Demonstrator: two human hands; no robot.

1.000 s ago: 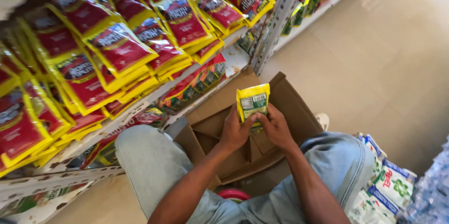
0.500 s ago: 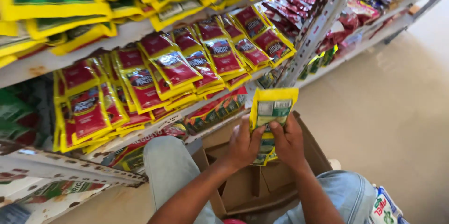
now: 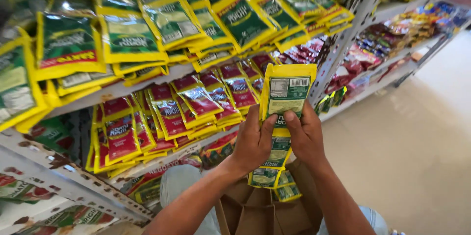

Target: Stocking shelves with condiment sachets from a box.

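Shop shelving fills the upper left of the view, a white perforated shelf running down toward the person with a pale tiled floor to the right. On the top tier lie overlapping rows of green and yellow sachets, and on the tier below, rows of red and yellow sachets, both packed close with little bare shelf showing. Further along the aisle, beyond a white upright post, more small packets in mixed colours sit on lower shelves. The left hand and the right hand are raised together in front of the shelves, both clenched on a strip of green and yellow sachets; the top sachet stands upright above the fingers with its printed back facing the camera, while the remaining sachets of the strip hang down between the wrists toward an open brown cardboard box resting between the person's knees. The strip is held just beside the red tier and below the green one, touching neither. Judging from how things lie, both tiers look largely stocked already, the strip in hand is not yet placed, and whether the box holds more cannot be told.
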